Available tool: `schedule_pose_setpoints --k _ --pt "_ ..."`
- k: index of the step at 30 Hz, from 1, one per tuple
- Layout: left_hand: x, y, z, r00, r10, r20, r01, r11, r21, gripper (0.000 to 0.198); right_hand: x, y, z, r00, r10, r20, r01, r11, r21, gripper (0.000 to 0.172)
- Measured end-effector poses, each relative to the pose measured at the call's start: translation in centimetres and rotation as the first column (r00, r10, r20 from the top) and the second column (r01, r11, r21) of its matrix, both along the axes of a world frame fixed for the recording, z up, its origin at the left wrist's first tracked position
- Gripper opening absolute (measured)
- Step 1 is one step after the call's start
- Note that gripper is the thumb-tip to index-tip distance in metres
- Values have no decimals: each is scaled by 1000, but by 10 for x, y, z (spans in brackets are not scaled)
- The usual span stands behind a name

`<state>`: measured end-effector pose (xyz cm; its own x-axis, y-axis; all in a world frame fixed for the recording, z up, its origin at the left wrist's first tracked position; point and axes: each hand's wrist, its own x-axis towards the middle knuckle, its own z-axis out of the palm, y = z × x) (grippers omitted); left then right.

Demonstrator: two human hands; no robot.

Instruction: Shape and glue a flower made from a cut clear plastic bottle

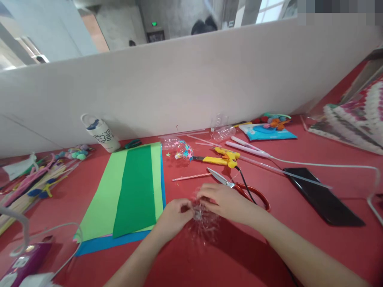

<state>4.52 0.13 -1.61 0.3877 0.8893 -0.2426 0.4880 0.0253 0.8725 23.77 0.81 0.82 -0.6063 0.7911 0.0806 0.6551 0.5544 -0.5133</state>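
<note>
Step in hand, I judge: arranging the strands of 1 fringed clear plastic piece (207,223), between the hands at the red table (239,263). Left hand (177,214) pinches its left side; right hand (223,200) curls over its top, whether gripping I cannot tell. Next move seems to need steady, light fingers. Counted: 1 red-handled scissors (220,177), 1 yellow glue gun (231,159), 1 utility knife (214,160), 1 white tumbler (103,136).
</note>
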Motion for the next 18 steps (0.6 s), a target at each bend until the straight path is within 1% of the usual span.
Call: schedule_pose_setpoints --k 3,5,6,7,8,9,10,12,13,15,18 --pt "-15 10 10 994 -39 -99 49 994 94 11 -5 5 0 998 20 65 -22 1000 22 11" --pt "-27 26 19 988 -105 -117 114 991 72 17 -7 8 2 996 32 81 -35 999 30 10" --pt "-32 38 22 987 -112 -112 118 992 51 19 -8 9 4 995 45 91 -48 998 30 10" --pt "-35 51 24 991 -53 -124 63 995 77 18 -9 9 6 993 62 99 -65 997 29 11" --pt "-36 66 24 988 47 -147 -23 987 160 16 -11 10 9 991 84 106 -88 996 27 10" --pt "-35 81 23 979 129 -155 -93 970 224 15 -12 10 12 988 109 111 -112 993 26 10" --pt "-31 97 19 969 187 -159 -140 953 270 16 -14 11 15 984 134 116 -139 990 27 9" --pt "-19 126 8 946 280 -161 -213 916 341 19 -17 10 20 976 178 125 -183 982 33 10" --pt "-12 138 2 938 308 -160 -233 900 369 23 -18 10 23 973 191 130 -197 980 34 10" --pt "2 157 -10 923 353 -157 -267 876 402 26 -19 8 26 969 204 136 -209 978 24 10" --pt "13 173 -21 909 394 -136 -314 861 400 26 -18 6 28 966 225 127 -223 974 -30 15"
